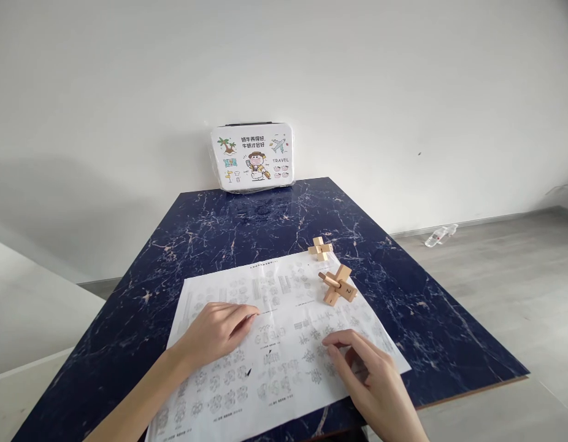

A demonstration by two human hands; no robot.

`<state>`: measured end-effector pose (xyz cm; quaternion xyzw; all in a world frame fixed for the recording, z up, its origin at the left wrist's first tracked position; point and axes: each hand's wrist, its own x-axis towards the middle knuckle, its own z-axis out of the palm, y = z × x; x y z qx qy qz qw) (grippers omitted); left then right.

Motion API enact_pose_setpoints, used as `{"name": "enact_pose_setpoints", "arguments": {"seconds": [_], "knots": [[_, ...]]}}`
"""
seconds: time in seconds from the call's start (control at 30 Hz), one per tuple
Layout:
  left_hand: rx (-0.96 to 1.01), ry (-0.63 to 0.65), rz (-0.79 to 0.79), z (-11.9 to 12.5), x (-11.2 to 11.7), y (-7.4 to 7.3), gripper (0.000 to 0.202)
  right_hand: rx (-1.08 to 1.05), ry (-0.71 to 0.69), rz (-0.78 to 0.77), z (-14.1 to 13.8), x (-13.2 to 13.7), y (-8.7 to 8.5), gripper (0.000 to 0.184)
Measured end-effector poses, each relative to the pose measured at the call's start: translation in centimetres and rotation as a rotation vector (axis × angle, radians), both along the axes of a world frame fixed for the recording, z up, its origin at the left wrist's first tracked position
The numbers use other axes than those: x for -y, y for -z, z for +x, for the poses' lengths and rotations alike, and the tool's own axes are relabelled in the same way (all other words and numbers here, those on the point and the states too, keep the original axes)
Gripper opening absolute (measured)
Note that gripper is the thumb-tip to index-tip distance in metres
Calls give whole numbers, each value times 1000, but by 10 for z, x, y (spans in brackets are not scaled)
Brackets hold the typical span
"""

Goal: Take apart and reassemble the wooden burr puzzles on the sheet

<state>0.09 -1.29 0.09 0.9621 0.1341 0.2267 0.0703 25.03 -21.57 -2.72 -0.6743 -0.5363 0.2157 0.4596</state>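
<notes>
A white instruction sheet printed with puzzle diagrams lies on the dark blue marbled table. My left hand rests flat on the sheet's left half, fingers stretched together and pointing right. On the sheet's right part my right hand lies with its fingers loosely curled and their tips touching the paper; it holds nothing. Two wooden interlocking puzzles stand beyond the hands: a small one at the sheet's far edge and a larger one on the sheet's right corner.
A white case with cartoon travel pictures leans against the wall at the table's far end. A plastic bottle lies on the grey floor at the right. The table's near right edge is close to my right hand.
</notes>
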Motion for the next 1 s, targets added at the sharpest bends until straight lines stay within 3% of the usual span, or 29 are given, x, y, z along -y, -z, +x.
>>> {"name": "enact_pose_setpoints", "arguments": {"seconds": [0.6, 0.83, 1.0], "knots": [[13, -21, -16, -1, 1, 2, 25, -17, -25, 6, 0, -5, 3, 27], [37, -45, -50, -3, -1, 4, 25, -84, -311, -55, 0, -48, -17, 18], [4, -67, -70, -5, -3, 7, 23, -94, -292, -99, 5, -85, -17, 24]]}}
